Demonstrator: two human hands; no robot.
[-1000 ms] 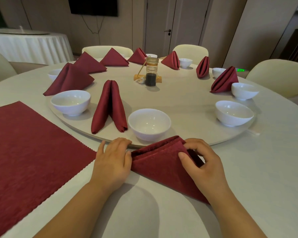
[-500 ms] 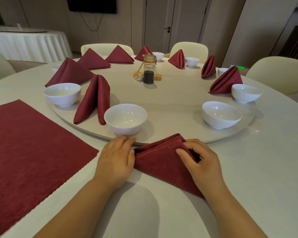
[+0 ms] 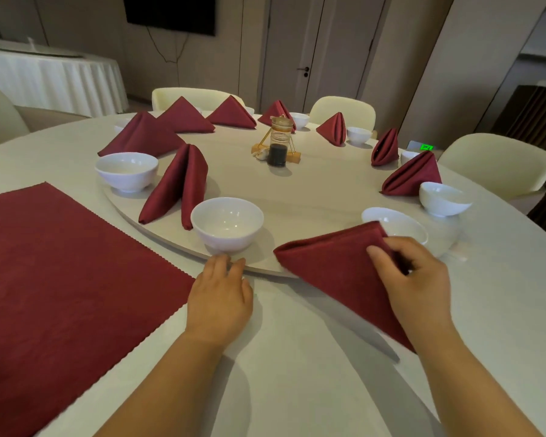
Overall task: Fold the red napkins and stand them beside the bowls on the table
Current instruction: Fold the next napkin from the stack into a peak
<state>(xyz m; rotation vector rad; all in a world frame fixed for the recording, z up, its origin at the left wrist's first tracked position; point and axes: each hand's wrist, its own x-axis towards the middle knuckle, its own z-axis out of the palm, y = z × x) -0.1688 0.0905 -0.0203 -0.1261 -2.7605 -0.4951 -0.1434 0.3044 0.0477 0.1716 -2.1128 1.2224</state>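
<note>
The right hand (image 3: 420, 285) grips the folded napkin (image 3: 334, 272), a red triangle, with the thumb on the near face and the fingers curled round its top corner. The napkin is held at the near edge of the turntable (image 3: 312, 197). Its left point reaches over the turntable's rim, and its lower corner runs back along the right wrist. A shadow lies on the tabletop (image 3: 297, 380) under it, though I cannot tell if that lower corner touches. The napkin's peak hides part of the right bowl (image 3: 402, 227), which sits just behind it on the turntable.

The left hand (image 3: 221, 298) lies palm down and holds nothing. Its fingers are straight, and their tips touch the turntable's near rim just in front of the near bowl (image 3: 227, 222).

Left of that bowl a standing napkin (image 3: 177, 187) is propped upright, between it and the left bowl (image 3: 126, 170). More folded napkins and bowls stand round the turntable's far edge. 1 of these napkins (image 3: 413, 176) stands beside a bowl (image 3: 443, 198) on the right edge. A glass jar (image 3: 278, 146) with dark liquid stands at the turntable's middle.

A flat red napkin (image 3: 60, 279) is spread open on the tabletop's near left corner, well apart from the folded one. Cream chairs (image 3: 498, 162) stand along the far and right sides.
</note>
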